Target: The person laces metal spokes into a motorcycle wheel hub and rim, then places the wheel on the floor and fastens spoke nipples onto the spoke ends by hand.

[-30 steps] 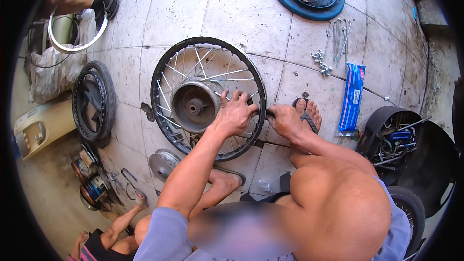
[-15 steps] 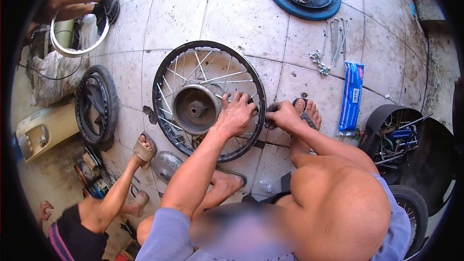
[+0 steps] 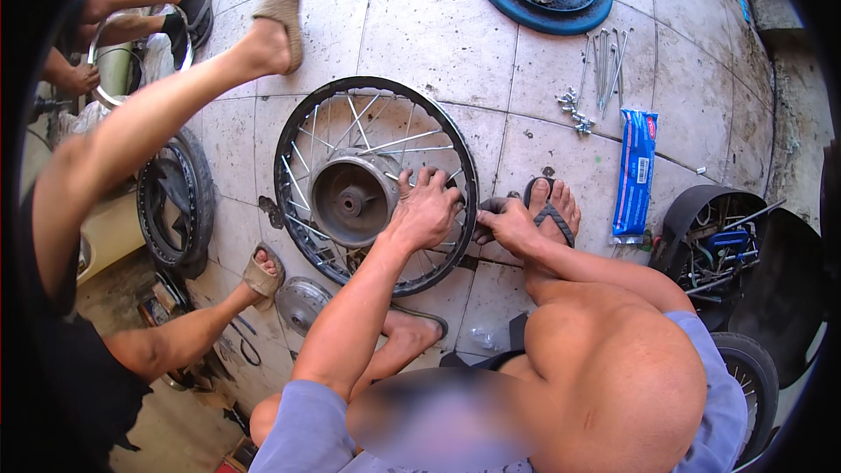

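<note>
Brightly lit tiles (image 3: 442, 31) curve toward a black fisheye rim.

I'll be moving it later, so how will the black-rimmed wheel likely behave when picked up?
The wheel would probably feel heaviest at its middle, where a broad metal drum hub sits. Its circular black rim suggests it could roll on edge. Lifted by one side, it would likely dip toward that hub.

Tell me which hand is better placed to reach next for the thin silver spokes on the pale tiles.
The right hand, probably: it is just outside the round black wheel rim, nearer the loose silver spokes; the left hand lies within the rim's circle, farther away.
</note>
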A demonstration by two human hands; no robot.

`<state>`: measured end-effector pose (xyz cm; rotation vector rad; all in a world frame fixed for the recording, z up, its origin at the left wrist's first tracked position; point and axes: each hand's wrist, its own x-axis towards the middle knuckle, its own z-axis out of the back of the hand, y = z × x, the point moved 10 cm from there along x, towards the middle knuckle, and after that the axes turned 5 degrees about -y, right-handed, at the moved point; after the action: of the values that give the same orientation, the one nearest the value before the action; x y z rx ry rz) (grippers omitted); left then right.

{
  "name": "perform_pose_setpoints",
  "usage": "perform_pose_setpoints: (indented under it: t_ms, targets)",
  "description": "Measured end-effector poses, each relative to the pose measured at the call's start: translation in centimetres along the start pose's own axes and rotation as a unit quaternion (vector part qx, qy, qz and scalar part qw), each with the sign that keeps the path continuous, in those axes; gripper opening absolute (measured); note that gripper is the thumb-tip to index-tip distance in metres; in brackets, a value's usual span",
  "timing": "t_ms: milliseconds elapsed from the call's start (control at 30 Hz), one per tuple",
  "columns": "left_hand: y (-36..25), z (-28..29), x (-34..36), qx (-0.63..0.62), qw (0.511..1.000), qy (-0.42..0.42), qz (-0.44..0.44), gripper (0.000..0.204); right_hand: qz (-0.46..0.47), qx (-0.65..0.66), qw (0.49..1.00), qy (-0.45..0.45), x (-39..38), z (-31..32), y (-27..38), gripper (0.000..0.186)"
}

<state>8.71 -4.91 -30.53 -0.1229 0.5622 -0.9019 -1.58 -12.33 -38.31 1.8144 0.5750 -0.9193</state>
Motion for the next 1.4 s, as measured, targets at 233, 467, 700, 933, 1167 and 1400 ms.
perform_pose_setpoints:
  t_ms: [233, 467, 700, 933, 1167, 1400]
  targets:
    - [-0.2, 0.5, -0.5, -0.011, 0.999, -0.037, 0.008, 0.031, 0.211, -0.371, 0.904, -0.003, -0.8, -0.9, 3.0, 0.037]
    - [-0.3, -0.3, 0.0, 0.006, 1.000, -0.021, 0.005, 0.028, 0.230, -0.399, 0.888, 0.009, -0.4, -0.7, 3.0, 0.038]
    - [-0.7, -0.7, 0.4, 0.060, 0.997, 0.000, 0.039, 0.028, -0.284, 0.101, 0.954, 0.011, -0.3, -0.2, -3.0, 0.020]
    - [0.1, -0.2, 0.4, 0.004, 0.998, 0.038, 0.041, 0.042, -0.258, 0.070, 0.962, -0.044, -0.4, -0.5, -2.8, 0.024]
    - [0.5, -0.8, 0.7, -0.013, 0.999, 0.025, 0.036, 0.044, -0.265, 0.160, 0.950, -0.033, 0.4, -0.8, -3.3, 0.027]
    - [0.2, -1.0, 0.7, 0.017, 0.998, 0.051, 0.043, 0.033, -0.256, 0.118, 0.959, -0.036, -0.3, -0.1, -2.5, 0.025]
